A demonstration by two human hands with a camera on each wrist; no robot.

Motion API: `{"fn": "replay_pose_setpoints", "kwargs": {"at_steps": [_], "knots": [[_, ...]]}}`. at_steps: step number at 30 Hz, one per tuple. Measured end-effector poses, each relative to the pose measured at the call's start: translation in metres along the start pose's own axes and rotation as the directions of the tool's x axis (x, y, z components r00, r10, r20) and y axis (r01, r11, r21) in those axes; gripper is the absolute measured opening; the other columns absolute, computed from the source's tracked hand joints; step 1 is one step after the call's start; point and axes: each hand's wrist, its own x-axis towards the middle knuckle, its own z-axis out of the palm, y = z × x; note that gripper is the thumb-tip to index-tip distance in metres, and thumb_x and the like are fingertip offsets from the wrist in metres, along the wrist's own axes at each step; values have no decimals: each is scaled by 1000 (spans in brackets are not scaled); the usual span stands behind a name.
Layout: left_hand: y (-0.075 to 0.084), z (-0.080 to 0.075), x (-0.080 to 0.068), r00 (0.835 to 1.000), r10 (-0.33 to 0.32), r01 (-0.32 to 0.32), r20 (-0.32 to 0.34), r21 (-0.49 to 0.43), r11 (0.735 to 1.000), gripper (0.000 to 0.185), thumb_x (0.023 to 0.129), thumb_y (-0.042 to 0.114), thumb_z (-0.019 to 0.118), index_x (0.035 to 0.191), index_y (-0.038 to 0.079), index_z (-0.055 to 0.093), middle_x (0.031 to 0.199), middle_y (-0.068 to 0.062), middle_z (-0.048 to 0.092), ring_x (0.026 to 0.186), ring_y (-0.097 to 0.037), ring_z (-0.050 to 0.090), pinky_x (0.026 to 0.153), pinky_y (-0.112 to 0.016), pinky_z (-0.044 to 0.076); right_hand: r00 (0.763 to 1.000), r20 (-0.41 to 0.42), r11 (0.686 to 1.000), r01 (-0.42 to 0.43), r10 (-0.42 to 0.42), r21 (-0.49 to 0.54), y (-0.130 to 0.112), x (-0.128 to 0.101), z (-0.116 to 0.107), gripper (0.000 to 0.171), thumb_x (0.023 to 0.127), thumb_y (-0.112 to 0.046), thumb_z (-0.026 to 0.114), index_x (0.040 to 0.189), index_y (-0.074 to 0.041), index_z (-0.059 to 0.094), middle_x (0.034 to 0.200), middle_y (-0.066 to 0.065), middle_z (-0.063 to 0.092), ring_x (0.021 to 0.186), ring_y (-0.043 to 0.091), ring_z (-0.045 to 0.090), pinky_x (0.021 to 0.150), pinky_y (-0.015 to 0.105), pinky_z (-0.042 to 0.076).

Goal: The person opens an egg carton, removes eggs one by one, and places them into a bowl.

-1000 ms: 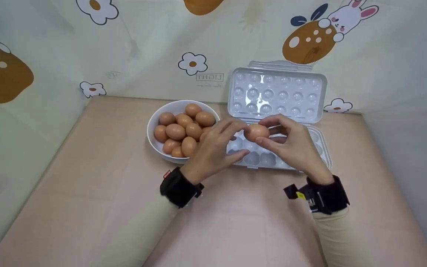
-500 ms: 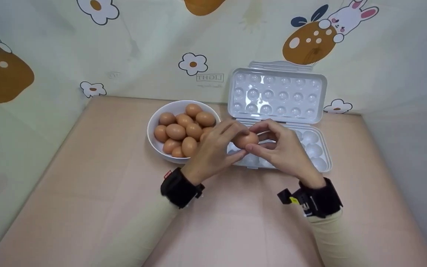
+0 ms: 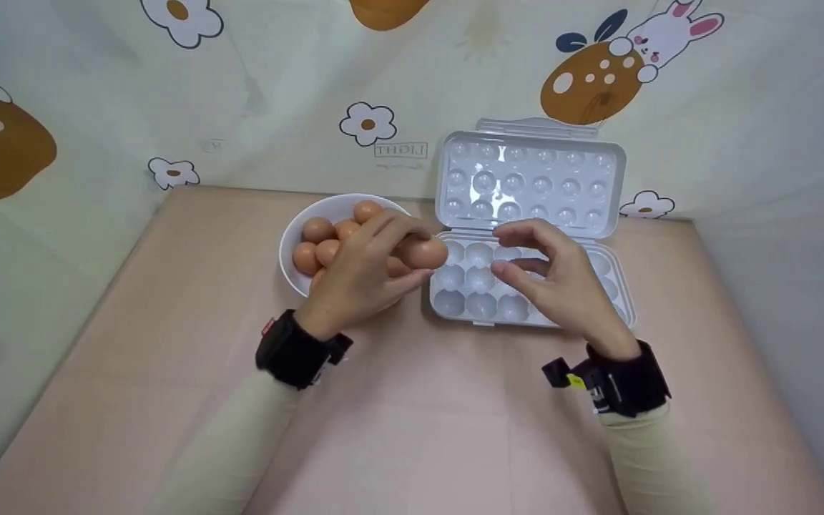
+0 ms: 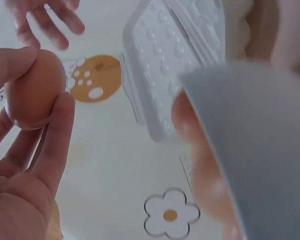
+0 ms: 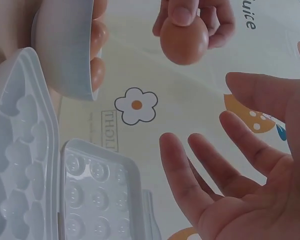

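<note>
A brown egg is held in my left hand, pinched between thumb and fingers above the right side of the white bowl. In the left wrist view the same egg shows between the thumb and fingertips. My right hand hovers over the egg tray with its fingers spread and nothing between them; the right wrist view shows its palm bare. The white bowl holds several brown eggs, partly hidden behind my left hand. To its right lies the white egg tray, its visible hollows bare.
The tray's lid stands raised at the back, leaning near the printed backdrop. Bowl and tray sit side by side on the pinkish table. Black straps with small cameras are on both wrists.
The egg has passed from my right hand to my left. My left hand has moved left over the bowl with it; my right hand has let go and drawn back right.
</note>
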Motion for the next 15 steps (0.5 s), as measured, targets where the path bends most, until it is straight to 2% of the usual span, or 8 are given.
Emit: {"fn": "replay_pose_setpoints", "kwargs": {"at_steps": [4, 7, 10, 15], "knots": [[-16, -18, -6, 1000, 3, -3, 25, 20, 1000, 41, 88, 16, 87, 121, 7, 66, 120, -7, 67, 113, -21, 62, 98, -35, 52, 1000, -26, 1000, 12, -12, 19, 1, 0, -4, 40, 94, -1, 79, 132, 1, 66, 131, 9, 67, 126, 21, 63, 99, 32, 59], [-28, -31, -11, 998, -6, 4, 57, 35, 999, 45, 86, 14, 89, 124, 6, 65, 124, -9, 67, 113, -23, 63, 96, -37, 53, 999, -32, 999, 27, -27, 19, 2, 1, -6, 40, 95, -1, 78, 132, 2, 65, 133, 12, 66, 128, 23, 62, 100, 32, 58], [-37, -43, -17, 995, -44, 39, 92, 51, 998, 46, 86, 13, 89, 124, 6, 65, 122, -12, 67, 107, -25, 64, 90, -38, 56, 999, -33, 999, 34, -33, 12, 4, 1, -7, 39, 95, -1, 77, 133, 1, 65, 133, 10, 65, 129, 24, 62, 102, 33, 58], [-47, -61, -28, 978, -134, 126, 161, 63, 990, 43, 85, 12, 90, 120, 5, 66, 116, -11, 66, 100, -25, 62, 84, -39, 55, 999, -34, 999, 34, -34, 2, 5, 2, -8, 39, 96, -1, 76, 133, 0, 65, 132, 5, 65, 128, 22, 63, 102, 36, 58]]}}
